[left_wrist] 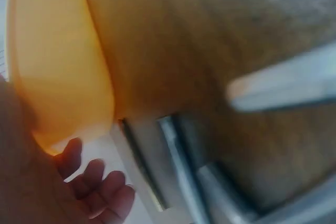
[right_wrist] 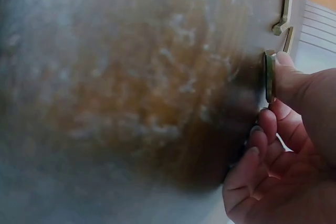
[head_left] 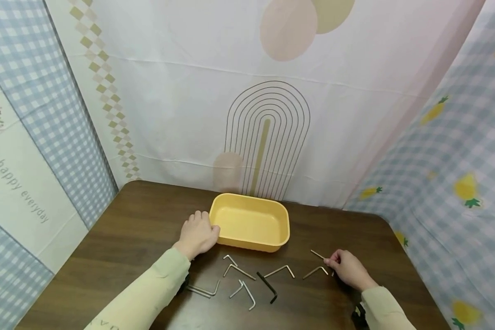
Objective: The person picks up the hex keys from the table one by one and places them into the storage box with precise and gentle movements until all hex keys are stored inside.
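Observation:
A yellow bin (head_left: 249, 244) stands at the middle back of the table. My left hand (head_left: 196, 234) holds its left front corner, thumb at the rim and fingers along the outer end. In the left wrist view the curled fingers (left_wrist: 102, 184) show beside the orange-lit wall. To the right, my right hand (head_left: 346, 267) pinches a brass-coloured hex key (head_left: 316, 254) between thumb and fingertips, its long arm pointing toward the bin. The right wrist view shows the short bent end (right_wrist: 270, 77) of that key at the thumb. Another brass hex key (head_left: 313, 272) lies just left of this hand.
Several hex keys lie in front of the bin, among them a black one (head_left: 268, 288), a silver one (head_left: 249, 295), a brass one (head_left: 278, 270) and another silver one (head_left: 204, 291) by the left sleeve. Patterned cloth (head_left: 181, 114) hangs behind the dark wooden table (head_left: 148, 215).

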Motion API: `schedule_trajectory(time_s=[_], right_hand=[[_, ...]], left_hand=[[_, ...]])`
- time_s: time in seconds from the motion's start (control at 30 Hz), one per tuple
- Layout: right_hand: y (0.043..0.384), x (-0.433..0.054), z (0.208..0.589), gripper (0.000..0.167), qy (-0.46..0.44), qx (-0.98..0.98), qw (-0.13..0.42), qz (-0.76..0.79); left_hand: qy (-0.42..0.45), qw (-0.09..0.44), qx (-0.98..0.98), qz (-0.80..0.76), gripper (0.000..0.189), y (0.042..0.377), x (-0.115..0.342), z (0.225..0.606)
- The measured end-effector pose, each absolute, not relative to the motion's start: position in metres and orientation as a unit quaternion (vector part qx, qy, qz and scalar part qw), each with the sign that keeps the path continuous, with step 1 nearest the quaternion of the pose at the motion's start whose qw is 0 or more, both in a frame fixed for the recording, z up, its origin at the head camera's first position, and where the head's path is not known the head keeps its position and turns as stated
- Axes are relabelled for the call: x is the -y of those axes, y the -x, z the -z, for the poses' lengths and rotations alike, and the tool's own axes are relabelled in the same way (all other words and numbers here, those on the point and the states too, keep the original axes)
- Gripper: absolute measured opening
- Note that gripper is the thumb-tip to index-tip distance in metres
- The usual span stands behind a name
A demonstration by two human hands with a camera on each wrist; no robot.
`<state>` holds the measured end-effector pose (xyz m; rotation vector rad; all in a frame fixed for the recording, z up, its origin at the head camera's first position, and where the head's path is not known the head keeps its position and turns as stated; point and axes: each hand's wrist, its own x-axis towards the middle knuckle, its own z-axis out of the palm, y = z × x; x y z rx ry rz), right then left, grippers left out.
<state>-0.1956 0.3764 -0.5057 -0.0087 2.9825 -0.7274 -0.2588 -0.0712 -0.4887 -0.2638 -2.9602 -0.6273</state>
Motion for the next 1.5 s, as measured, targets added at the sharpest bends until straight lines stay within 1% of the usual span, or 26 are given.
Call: schedule_trajectory(time_s=[0.23, 0.3, 0.37, 0.47, 0.6, 0.77, 0.9, 1.03, 1.27, 1.5], right_hand=[[0.2, -0.373, 0.492, 0.023, 0.002, -0.966, 0.046, 0.254], [0.203, -0.369, 0.488, 0.021, 0.008, -0.964, 0.052, 0.26], [0.206, -0.365, 0.484, 0.018, 0.016, -0.962, 0.058, 0.265], [0.211, -0.357, 0.474, 0.017, 0.036, -0.961, 0.055, 0.269], [0.218, -0.347, 0.462, 0.022, 0.053, -0.959, 0.044, 0.277], [0.225, -0.331, 0.452, 0.032, 0.054, -0.953, 0.052, 0.295], [0.229, -0.318, 0.448, 0.034, 0.054, -0.942, 0.052, 0.328], [0.234, -0.306, 0.445, 0.028, 0.061, -0.925, 0.061, 0.369], [0.246, -0.275, 0.438, 0.014, 0.088, -0.891, 0.095, 0.434], [0.257, -0.241, 0.434, 0.012, 0.086, -0.892, 0.089, 0.435]], left_hand=[[0.127, -0.006, 0.976, 0.174, 0.058, 0.261, 0.077, 0.477], [0.136, -0.019, 0.975, 0.173, 0.061, 0.262, 0.081, 0.476], [0.14, -0.022, 0.974, 0.176, 0.059, 0.262, 0.082, 0.475], [0.141, -0.001, 0.976, 0.164, 0.049, 0.26, 0.081, 0.475], [0.134, 0.035, 0.981, 0.139, 0.037, 0.257, 0.078, 0.476], [0.125, 0.052, 0.984, 0.113, 0.033, 0.257, 0.076, 0.478], [0.129, 0.064, 0.984, 0.109, 0.031, 0.258, 0.075, 0.48], [0.131, 0.075, 0.983, 0.107, 0.029, 0.258, 0.073, 0.483], [0.131, 0.08, 0.982, 0.111, 0.03, 0.256, 0.07, 0.485], [0.133, 0.079, 0.982, 0.107, 0.031, 0.258, 0.068, 0.488]])
